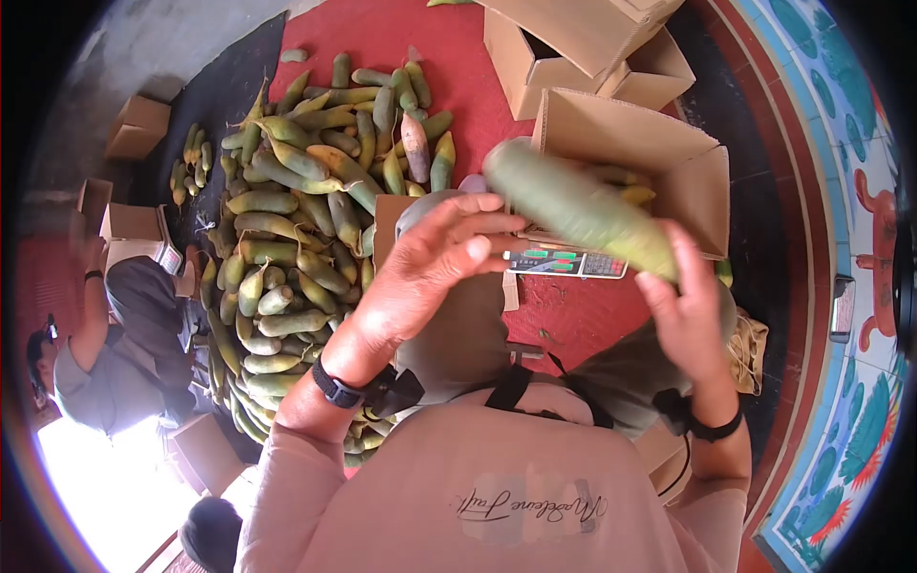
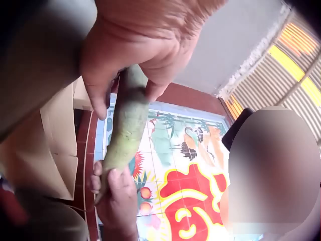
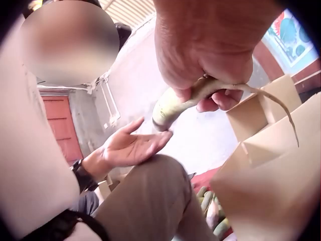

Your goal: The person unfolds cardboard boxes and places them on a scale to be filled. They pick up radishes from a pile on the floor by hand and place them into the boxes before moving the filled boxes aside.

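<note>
My right hand (image 1: 695, 310) grips the narrow tail end of a large green radish (image 1: 578, 205), which is blurred in the head view. A thin root trails out past the fingers in the right wrist view. My left hand (image 1: 425, 263) is by the thick end, its fingers loosely spread and the palm turned toward the radish. In the right wrist view that left hand (image 3: 131, 149) lies open beneath the thick end. Below the radish stands a digital scale (image 1: 564, 263), with an open cardboard box (image 1: 669, 153) behind it that has a few radishes inside.
A big heap of green radishes (image 1: 287, 205) lies to the left on red and dark flooring. More cardboard boxes (image 1: 564, 72) stand at the back. Another person (image 1: 124, 334) sits at far left near a second scale. A tiled mural wall (image 1: 860, 143) borders the right side.
</note>
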Motion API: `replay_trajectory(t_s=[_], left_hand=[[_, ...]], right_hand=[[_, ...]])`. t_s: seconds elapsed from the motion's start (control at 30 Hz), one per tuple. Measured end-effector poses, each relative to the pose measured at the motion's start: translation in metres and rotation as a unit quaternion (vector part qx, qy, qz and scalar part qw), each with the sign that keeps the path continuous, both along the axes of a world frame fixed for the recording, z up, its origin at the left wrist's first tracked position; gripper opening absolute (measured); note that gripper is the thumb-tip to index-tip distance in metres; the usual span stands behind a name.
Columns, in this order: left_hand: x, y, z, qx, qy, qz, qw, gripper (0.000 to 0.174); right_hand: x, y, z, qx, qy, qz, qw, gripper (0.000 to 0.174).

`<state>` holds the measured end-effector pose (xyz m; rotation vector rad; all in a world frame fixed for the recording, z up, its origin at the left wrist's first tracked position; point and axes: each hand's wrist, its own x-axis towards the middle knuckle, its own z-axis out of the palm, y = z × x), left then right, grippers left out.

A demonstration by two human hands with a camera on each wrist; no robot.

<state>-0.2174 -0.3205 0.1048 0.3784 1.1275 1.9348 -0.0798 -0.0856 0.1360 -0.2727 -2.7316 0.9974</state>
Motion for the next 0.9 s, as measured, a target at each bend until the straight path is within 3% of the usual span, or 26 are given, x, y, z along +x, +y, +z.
replay_trajectory(t_s=[0.03,0.1,0.17,0.2,0.3,0.37,0.43,0.5,0.53,0.6,0.63,0.7,0.73,0.83,0.9], left_hand=[[-0.003,-0.005,0.001,-0.01,0.015,0.026,0.999,0.04],[-0.013,-0.023,-0.003,-0.04,0.073,0.112,0.99,0.038],[-0.024,-0.048,-0.015,-0.088,0.113,0.204,0.968,0.028],[-0.027,-0.064,-0.024,-0.133,0.126,0.239,0.954,0.027],[-0.032,-0.124,-0.074,-0.291,0.137,0.281,0.904,0.026],[-0.029,-0.177,-0.132,-0.428,0.13,0.237,0.862,0.026],[-0.012,-0.209,-0.176,-0.508,0.135,0.255,0.811,0.027],[0.005,-0.231,-0.203,-0.581,0.029,0.226,0.782,0.031],[0.014,-0.245,-0.227,-0.569,-0.018,0.238,0.787,0.035],[0.032,-0.268,-0.275,-0.611,0.026,0.204,0.765,0.037],[0.04,-0.276,-0.293,-0.649,0.072,0.17,0.738,0.04],[0.054,-0.281,-0.315,-0.729,0.09,0.091,0.672,0.048],[0.061,-0.283,-0.324,-0.749,0.073,0.079,0.654,0.058],[0.07,-0.278,-0.338,-0.755,0.035,0.097,0.648,0.069],[0.07,-0.278,-0.354,-0.752,-0.005,0.057,0.657,0.079]], right_hand=[[0.0,0.014,-0.003,-0.03,-0.004,-0.042,0.999,0.046],[-0.004,0.046,-0.012,0.073,0.011,-0.073,0.995,0.042],[-0.008,0.074,-0.022,0.051,-0.067,-0.133,0.987,0.04],[-0.01,0.088,-0.03,0.149,-0.078,-0.11,0.979,0.039],[-0.011,0.134,-0.076,0.236,-0.145,-0.059,0.959,0.037],[-0.017,0.148,-0.092,0.219,-0.202,-0.047,0.953,0.037],[-0.028,0.153,-0.101,0.207,-0.258,-0.037,0.943,0.036],[-0.041,0.155,-0.107,0.028,-0.366,-0.103,0.925,0.033],[-0.042,0.162,-0.116,0.028,-0.368,-0.102,0.924,0.033],[-0.039,0.186,-0.142,0.052,-0.34,-0.071,0.936,0.027],[-0.036,0.199,-0.149,0.053,-0.342,-0.069,0.936,0.027],[-0.032,0.212,-0.154,0.164,-0.328,-0.046,0.929,0.023],[-0.029,0.213,-0.153,0.165,-0.329,-0.046,0.929,0.023],[-0.026,0.207,-0.141,0.192,-0.351,-0.094,0.912,0.021],[-0.021,0.213,-0.142,0.246,-0.32,-0.091,0.91,0.016]])
